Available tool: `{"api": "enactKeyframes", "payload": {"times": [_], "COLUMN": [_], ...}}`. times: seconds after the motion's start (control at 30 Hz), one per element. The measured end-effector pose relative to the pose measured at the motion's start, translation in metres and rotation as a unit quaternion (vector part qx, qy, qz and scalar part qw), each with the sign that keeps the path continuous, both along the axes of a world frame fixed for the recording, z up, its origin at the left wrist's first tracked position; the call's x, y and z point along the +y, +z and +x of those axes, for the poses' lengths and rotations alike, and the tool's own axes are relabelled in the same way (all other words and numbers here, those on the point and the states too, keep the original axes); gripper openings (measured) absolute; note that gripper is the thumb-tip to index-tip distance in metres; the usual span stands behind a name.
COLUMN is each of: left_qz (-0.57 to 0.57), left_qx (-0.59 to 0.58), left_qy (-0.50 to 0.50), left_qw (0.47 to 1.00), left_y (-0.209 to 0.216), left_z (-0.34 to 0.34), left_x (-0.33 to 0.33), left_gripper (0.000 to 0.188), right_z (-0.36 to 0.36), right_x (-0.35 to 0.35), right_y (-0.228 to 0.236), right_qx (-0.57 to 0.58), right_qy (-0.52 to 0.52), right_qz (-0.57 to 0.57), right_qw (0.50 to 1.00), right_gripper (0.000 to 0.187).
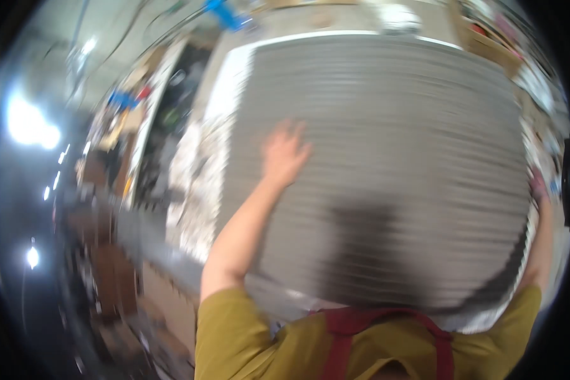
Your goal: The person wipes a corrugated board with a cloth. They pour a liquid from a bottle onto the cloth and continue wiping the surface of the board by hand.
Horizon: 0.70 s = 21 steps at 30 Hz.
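A large grey-brown sheet with ridges or folds running across it [386,120] covers most of the work surface before me. Over its left part is my left hand [284,153], fingers spread and holding nothing; it seems to rest on the sheet, though motion blurs it. Far to the right, my right hand [538,185] is at the sheet's side edge. Its fingers are small and smeared, so whether they grip the edge is unclear. White, ragged-looking material [196,183] shows along the sheet's left side.
A crumpled white bundle [399,19] sits beyond the far edge. Cardboard boxes [497,47] stand at the back right. On the left are a cluttered shelf or bench [171,107], a blue object [223,14] farther back, and brown cartons [171,304] low down.
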<state>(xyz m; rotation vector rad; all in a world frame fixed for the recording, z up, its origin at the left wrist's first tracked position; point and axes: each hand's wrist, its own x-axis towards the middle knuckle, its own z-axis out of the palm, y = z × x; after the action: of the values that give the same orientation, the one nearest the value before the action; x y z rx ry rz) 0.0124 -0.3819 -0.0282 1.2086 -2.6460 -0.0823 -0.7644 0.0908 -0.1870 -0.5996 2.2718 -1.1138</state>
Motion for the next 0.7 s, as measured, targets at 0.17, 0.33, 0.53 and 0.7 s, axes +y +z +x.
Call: {"api": "enactKeyframes", "payload": {"times": [0.17,0.33,0.53,0.7], "left_qz": [-0.056,-0.021,0.009,0.093], "left_qx": [0.124,-0.07,-0.169,0.158], "left_qy": [-0.041,0.292,0.288,0.236], "left_qw": [0.99,0.954,0.943,0.954], "left_y": [0.015,0.031,-0.019,0.045], "left_z": [0.069,0.218,0.31,0.227], "left_x": [-0.029,-0.098,-0.126,-0.093], "left_gripper": [0.038,0.045,0.026,0.044], "right_z": [-0.042,0.039,0.323,0.458], "right_x": [0.007,0.058,-0.069,-0.146], "right_y": [0.04,0.153,0.234,0.256], "right_qx": [0.361,0.415,0.238,0.205], "right_qy": [0.195,0.069,0.034,0.289], "right_qz": [0.155,0.181,-0.022,-0.047], "right_qw": [0.899,0.889,0.97,0.934], "right_gripper": [0.06,0.048,0.035,0.029]}}
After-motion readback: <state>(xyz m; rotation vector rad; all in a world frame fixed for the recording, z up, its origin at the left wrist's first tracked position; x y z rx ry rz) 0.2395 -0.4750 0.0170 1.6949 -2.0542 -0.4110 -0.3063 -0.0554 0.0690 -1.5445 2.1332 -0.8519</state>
